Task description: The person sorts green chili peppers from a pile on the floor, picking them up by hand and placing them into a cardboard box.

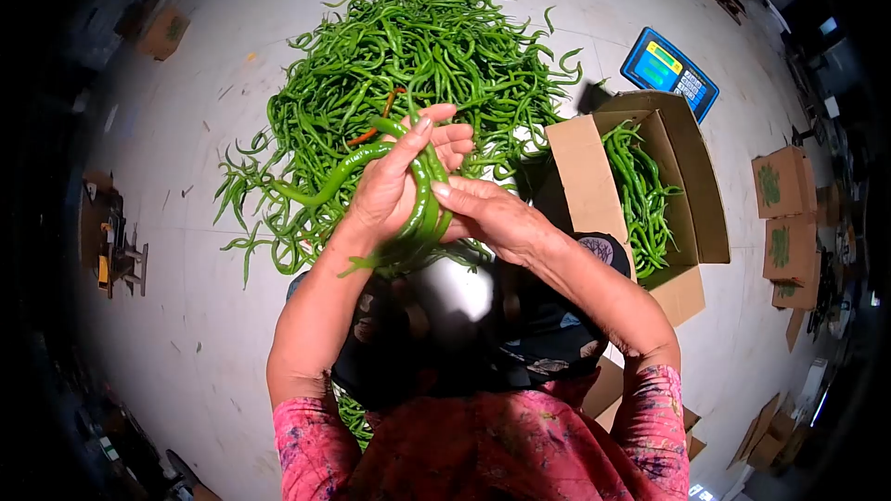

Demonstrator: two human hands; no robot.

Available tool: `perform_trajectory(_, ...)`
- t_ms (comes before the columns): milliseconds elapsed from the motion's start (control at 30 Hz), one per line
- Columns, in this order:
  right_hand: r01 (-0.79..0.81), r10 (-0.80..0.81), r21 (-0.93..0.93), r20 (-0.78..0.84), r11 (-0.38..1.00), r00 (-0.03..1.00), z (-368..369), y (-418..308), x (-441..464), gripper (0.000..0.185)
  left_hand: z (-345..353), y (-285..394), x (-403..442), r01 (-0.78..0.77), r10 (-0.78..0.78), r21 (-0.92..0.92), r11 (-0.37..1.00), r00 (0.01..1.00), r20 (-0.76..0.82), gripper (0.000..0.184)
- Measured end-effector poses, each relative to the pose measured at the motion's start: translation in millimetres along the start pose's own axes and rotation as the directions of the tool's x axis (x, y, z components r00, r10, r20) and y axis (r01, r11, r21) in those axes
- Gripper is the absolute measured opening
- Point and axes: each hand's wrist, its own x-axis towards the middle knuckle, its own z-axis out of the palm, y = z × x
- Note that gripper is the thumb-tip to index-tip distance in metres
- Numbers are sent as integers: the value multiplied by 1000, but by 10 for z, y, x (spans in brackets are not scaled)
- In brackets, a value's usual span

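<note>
Peppers, green, long and curved, a small bunch (424,199): held in front of me, between my two hands, at the near edge of the heap.

Left hand (394,172): palm turned up, thumb laid over the bunch, fingers partly extended behind it; grasp closed on the stems of the bunch. One thick pepper (342,172) sticks out sideways from this hand, curving to the left.

Right hand (497,215): thumb pressed on the bunch from the right, grasping it; my other fingers on this side are mostly hidden behind the peppers.

Heap of green peppers (399,46): one, large, spread on the pale floor (204,111) beyond my hands, with strays around its edges. Reddish pepper (363,137): one, on the heap, just beside my left hand.

Open carton (587,167): one, brown, flaps raised, to the right of my right hand; inside, more green peppers (640,199), lying lengthwise.

Display unit (670,72): one, blue-framed, with lit panel and keypad, just beyond the carton.

Stacked boxes (787,181): brown, green print, far right. Small box (163,32): brown, far left.

Clothing: pink floral sleeves (311,445), mine; dark patterned cloth (557,343) over my legs.
</note>
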Motion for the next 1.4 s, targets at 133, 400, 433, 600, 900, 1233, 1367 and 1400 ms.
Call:
perform_trajectory(133,43,-47,181,16,983,999,82,30,85,37,-3,110,-59,10,-10,232,973,1000,-4,53)
perform_trajectory(400,178,-163,105,-141,978,976,-8,4,24,39,64,107,-160,201,-237,309,929,968,84,54)
perform_trajectory(433,177,-165,80,-134,981,977,-64,-17,-5,38,8,140,-144,234,-286,322,917,950,125,54)
perform_trajectory(600,246,-270,-126,-238,961,933,-119,-181,-115,33,51,317,-152,-16,-31,567,823,997,72,40)
perform_trajectory(900,319,-490,-460,-318,828,812,-221,-278,-275,39,-494,563,-111,-252,483,502,827,775,-407,26)
perform_trajectory(1233,310,-529,-550,-297,775,795,-163,-289,-286,36,131,264,-258,-418,507,908,-19,779,369,33)
perform_trajectory(1367,223,-312,-292,-306,930,900,-202,-305,-283,32,136,211,-292,-172,208,800,575,976,61,28)
perform_trajectory(1400,245,-296,-193,-310,950,903,-230,-304,-274,31,140,231,-277,-179,202,789,588,977,71,28)
